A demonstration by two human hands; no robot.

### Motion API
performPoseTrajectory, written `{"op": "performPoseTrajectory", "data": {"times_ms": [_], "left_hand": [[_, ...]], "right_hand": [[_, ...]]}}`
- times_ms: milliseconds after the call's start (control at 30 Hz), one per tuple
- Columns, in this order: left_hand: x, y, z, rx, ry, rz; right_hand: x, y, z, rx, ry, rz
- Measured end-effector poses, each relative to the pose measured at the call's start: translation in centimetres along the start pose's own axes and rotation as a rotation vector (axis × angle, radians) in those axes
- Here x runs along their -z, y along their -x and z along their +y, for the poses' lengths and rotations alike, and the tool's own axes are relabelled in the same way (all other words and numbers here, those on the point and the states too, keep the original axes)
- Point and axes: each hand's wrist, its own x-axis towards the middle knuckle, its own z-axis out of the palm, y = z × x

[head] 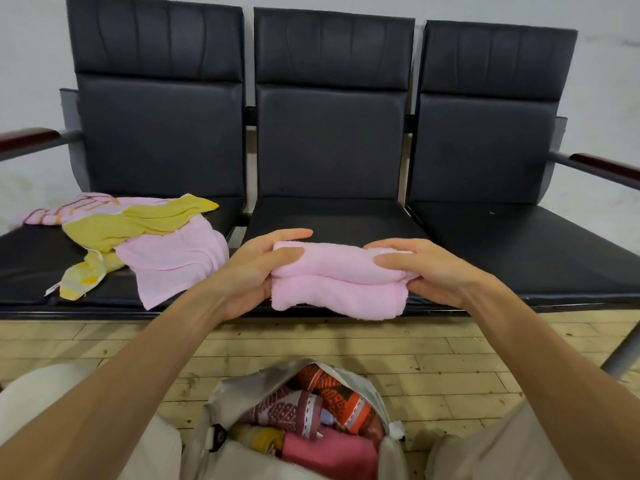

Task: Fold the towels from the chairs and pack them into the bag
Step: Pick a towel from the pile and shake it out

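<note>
Left hand point(254, 271) and right hand point(427, 270) hold the folded pink towel point(337, 280) over the middle seat point(329, 214), fingers point(292, 233) clamped on its ends, long axis 9-to-3 o'clock. The open bag point(227, 393) lies at 6 o'clock, equally near both.

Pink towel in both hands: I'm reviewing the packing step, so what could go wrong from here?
1. The pink towel is held only at its ends by the left hand and right hand; its lower layer sags and may unfold on the way down.
2. The bag already looks nearly full, so pushing it in could crumple the fold.
3. The loose towels reach the seat's front edge and might slip off.
</note>
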Motion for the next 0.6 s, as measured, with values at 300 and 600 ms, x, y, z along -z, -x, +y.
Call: {"op": "performPoseTrajectory", "data": {"times_ms": [300,600], "left_hand": [[0.69,0.4,0.06,-0.018,-0.181,-0.103],[0.17,-0.04,-0.62,-0.004,-0.638,-0.306]], "right_hand": [[0.32,0.56,-0.12,-0.169,0.281,-0.24],[-0.39,0.48,0.19,0.156,0.565,-0.116]]}}
